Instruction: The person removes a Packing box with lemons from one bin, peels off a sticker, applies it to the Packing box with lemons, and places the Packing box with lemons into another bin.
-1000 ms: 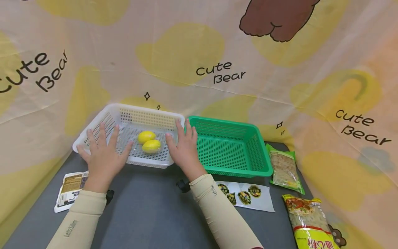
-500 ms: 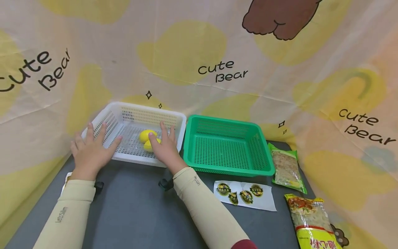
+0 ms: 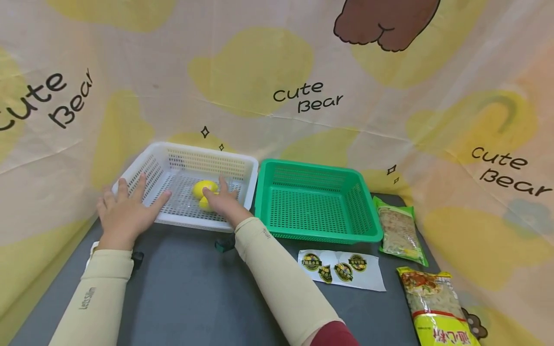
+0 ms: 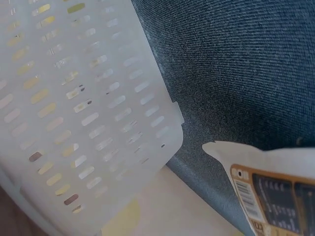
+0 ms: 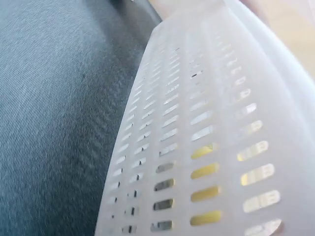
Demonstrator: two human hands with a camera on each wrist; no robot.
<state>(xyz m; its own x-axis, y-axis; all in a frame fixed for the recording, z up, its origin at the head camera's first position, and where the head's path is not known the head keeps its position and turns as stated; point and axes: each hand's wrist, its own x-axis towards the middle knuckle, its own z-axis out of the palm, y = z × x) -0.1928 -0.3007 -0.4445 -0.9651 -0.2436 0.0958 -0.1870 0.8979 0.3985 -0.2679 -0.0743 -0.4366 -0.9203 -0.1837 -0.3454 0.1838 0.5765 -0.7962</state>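
Two yellow lemons [image 3: 204, 188] lie together inside the white perforated basket [image 3: 196, 223], on or in something of clear plastic. My right hand [image 3: 226, 202] reaches over the basket's front rim, thumb and fingers spread at the lemons and partly covering the front one. Whether it touches that lemon is unclear. At the basket's left front corner, my left hand [image 3: 127, 211] rests with spread fingers along the rim. The left wrist view shows the basket's slotted wall [image 4: 88, 118]; in the right wrist view, yellow shows through the slots of the wall [image 5: 182, 108].
Beside the white basket stands a green perforated basket [image 3: 320, 238]. A white sheet with round stickers [image 3: 346, 283] lies in front of it. Two food packets, one green-edged [image 3: 398, 233] and one yellow [image 3: 437, 307], lie at right. A printed pouch [image 4: 270, 191] lies near my left wrist.
My right hand has moved left from the basket's right side and down to the lemons. My left hand has shifted left and slightly down along the rim. The lemons stay in place.
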